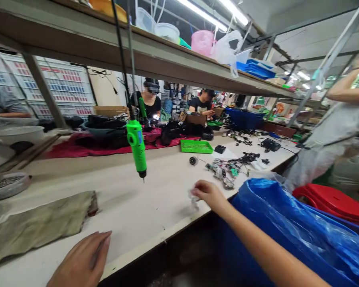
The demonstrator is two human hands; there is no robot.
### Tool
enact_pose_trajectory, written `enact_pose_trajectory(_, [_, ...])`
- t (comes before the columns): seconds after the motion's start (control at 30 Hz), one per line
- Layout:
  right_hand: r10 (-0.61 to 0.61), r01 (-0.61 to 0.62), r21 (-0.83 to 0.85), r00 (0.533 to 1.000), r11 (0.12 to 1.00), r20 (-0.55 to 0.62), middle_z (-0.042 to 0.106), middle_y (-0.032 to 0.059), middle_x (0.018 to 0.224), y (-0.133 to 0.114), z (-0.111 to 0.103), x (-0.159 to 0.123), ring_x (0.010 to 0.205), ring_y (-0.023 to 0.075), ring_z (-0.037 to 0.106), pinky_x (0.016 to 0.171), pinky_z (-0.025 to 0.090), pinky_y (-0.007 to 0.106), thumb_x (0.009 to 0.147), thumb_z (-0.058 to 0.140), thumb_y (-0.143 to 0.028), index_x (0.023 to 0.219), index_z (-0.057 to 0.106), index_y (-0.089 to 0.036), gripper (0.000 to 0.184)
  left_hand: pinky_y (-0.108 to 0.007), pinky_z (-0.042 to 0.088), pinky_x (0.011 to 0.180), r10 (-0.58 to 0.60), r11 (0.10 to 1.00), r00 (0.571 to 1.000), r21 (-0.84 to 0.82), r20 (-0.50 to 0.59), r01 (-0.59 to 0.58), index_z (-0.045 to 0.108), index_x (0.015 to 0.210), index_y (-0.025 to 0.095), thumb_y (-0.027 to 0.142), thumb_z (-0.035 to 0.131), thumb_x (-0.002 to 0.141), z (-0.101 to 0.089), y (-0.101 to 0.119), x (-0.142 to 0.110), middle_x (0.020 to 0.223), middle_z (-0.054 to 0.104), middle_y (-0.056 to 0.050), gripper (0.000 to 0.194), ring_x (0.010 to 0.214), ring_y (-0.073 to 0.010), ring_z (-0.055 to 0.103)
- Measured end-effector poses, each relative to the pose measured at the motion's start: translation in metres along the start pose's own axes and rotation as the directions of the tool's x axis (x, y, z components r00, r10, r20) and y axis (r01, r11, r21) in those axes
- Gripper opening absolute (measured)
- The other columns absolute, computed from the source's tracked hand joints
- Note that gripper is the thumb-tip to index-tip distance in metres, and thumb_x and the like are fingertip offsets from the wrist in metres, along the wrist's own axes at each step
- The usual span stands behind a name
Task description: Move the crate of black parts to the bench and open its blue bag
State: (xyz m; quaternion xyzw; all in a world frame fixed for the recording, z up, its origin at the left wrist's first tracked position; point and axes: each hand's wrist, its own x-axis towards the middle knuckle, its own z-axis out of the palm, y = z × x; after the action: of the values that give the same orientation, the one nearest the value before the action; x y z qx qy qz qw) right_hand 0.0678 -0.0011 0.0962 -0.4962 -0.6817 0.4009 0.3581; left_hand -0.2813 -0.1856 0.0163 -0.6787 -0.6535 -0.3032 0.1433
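My right hand (208, 194) is over the front edge of the white bench, its thumb and fingers pinched on a small, pale, see-through piece (194, 202). Motion blur hides what kind of piece it is. At the lower left, my left hand (81, 260) rests near the bench edge with fingers stretched out and the thumb alongside; I see nothing in it. Between and beyond the hands, a green electric screwdriver (137, 145) hangs bit down over the bench. Past my right hand lies a pile of small parts, wires and green circuit boards (224, 171).
A green tray (196, 146) and a small black box (220, 149) sit further back. An olive cloth (44, 223) and a bowl of small metal parts (8, 185) are at left. A blue lined bin (275, 215) and red lid (335, 203) stand at right. Co-workers sit opposite.
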Motion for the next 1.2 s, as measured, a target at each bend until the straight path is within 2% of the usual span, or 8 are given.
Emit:
enact_pose_trajectory(0.13, [-0.022, 0.054, -0.233, 0.991, 0.971, 0.135, 0.064, 0.0072, 0.085, -0.012, 0.101, 0.048, 0.078, 0.0157, 0.056, 0.073, 0.040, 0.028, 0.073, 0.063, -0.008, 0.078, 0.069, -0.012, 0.008, -0.030, 0.043, 0.089, 0.036, 0.993, 0.996, 0.117, -0.086, -0.026, 0.061, 0.103, 0.021, 0.047, 0.037, 0.094, -0.009, 0.016, 0.009, 0.097, 0.067, 0.001, 0.036, 0.096, -0.0156, 0.060])
enact_pose_trajectory(0.23, [-0.044, 0.130, -0.278, 0.954, 0.952, 0.296, 0.063, 0.0059, 0.085, -0.018, 0.128, 0.049, 0.076, 0.0147, 0.055, 0.073, 0.039, 0.026, 0.071, 0.064, -0.003, 0.075, 0.071, -0.013, 0.013, -0.029, 0.043, 0.088, 0.011, 0.992, 0.996, 0.122, -0.088, 0.000, 0.062, 0.102, 0.023, 0.046, 0.038, 0.094, -0.013, 0.024, 0.012, 0.098, 0.067, 0.003, 0.034, 0.097, -0.0143, 0.060])
enact_pose_trajectory(0.47, [-0.016, 0.200, -0.191, 0.730, 0.961, 0.684, 0.065, 0.0000, 0.080, -0.033, 0.082, -0.011, 0.080, 0.0138, 0.058, 0.072, 0.041, 0.024, 0.073, 0.071, -0.021, 0.083, 0.074, -0.020, 0.010, -0.034, 0.045, 0.088, -0.068, 0.989, 0.996, 0.126, -0.054, 0.074, 0.060, 0.105, 0.023, 0.047, 0.038, 0.094, -0.010, 0.022, 0.007, 0.101, 0.067, 0.003, 0.034, 0.099, -0.0170, 0.060])
enact_pose_trajectory(0.7, [0.005, 0.141, -0.260, 0.871, 0.955, 0.491, 0.062, 0.0023, 0.092, -0.036, 0.085, -0.044, 0.090, 0.0160, 0.055, 0.080, 0.040, 0.025, 0.062, 0.078, -0.013, 0.081, 0.074, -0.021, 0.021, -0.038, 0.049, 0.092, -0.174, 0.984, 0.985, 0.050, -0.002, 0.174, 0.062, 0.104, 0.028, 0.056, 0.036, 0.090, -0.001, 0.015, 0.001, 0.102, 0.068, 0.006, 0.041, 0.101, -0.0171, 0.061])
enact_pose_trajectory(0.9, [0.136, 0.029, -0.273, 0.812, 0.962, 0.567, 0.064, -0.0013, 0.066, -0.031, 0.089, -0.019, 0.065, 0.0114, 0.052, 0.063, 0.037, 0.023, 0.066, 0.069, -0.009, 0.082, 0.075, -0.020, 0.020, -0.042, 0.044, 0.104, -0.338, 0.937, 0.927, -0.040, 0.163, 0.348, 0.062, 0.105, 0.031, 0.064, 0.033, 0.085, 0.001, 0.009, -0.001, 0.110, 0.065, 0.006, 0.049, 0.110, -0.0179, 0.058])
enact_pose_trajectory(1.03, [0.080, 0.087, -0.400, 0.920, 0.912, 0.384, 0.070, 0.0069, 0.087, -0.024, 0.041, -0.021, 0.083, 0.0179, 0.059, 0.078, 0.042, 0.028, 0.068, 0.057, -0.003, 0.079, 0.073, -0.015, 0.023, -0.043, 0.045, 0.102, -0.265, 0.963, 0.954, -0.013, 0.139, 0.269, 0.060, 0.108, 0.028, 0.057, 0.038, 0.088, 0.014, -0.009, -0.009, 0.113, 0.065, 0.002, 0.042, 0.108, -0.0200, 0.059])
enact_pose_trajectory(1.13, [0.011, 0.028, -0.358, 0.994, 0.933, 0.105, 0.069, 0.0088, 0.095, -0.002, -0.047, -0.062, 0.091, 0.0221, 0.060, 0.085, 0.044, 0.035, 0.073, 0.055, -0.012, 0.086, 0.070, -0.017, 0.020, -0.040, 0.046, 0.101, -0.153, 0.988, 0.985, 0.016, 0.077, 0.152, 0.059, 0.109, 0.025, 0.049, 0.045, 0.088, 0.023, -0.019, -0.010, 0.113, 0.065, -0.001, 0.035, 0.105, -0.0206, 0.060])
enact_pose_trajectory(1.2, [-0.075, 0.011, -0.305, 0.977, 0.952, -0.201, 0.065, 0.0100, 0.105, 0.013, -0.109, -0.102, 0.096, 0.0246, 0.059, 0.086, 0.047, 0.041, 0.081, 0.055, -0.031, 0.100, 0.065, -0.021, 0.024, -0.040, 0.046, 0.101, -0.141, 0.990, 0.988, 0.019, 0.064, 0.140, 0.061, 0.107, 0.024, 0.048, 0.046, 0.088, 0.018, -0.013, -0.007, 0.109, 0.067, -0.001, 0.034, 0.103, -0.0209, 0.061])
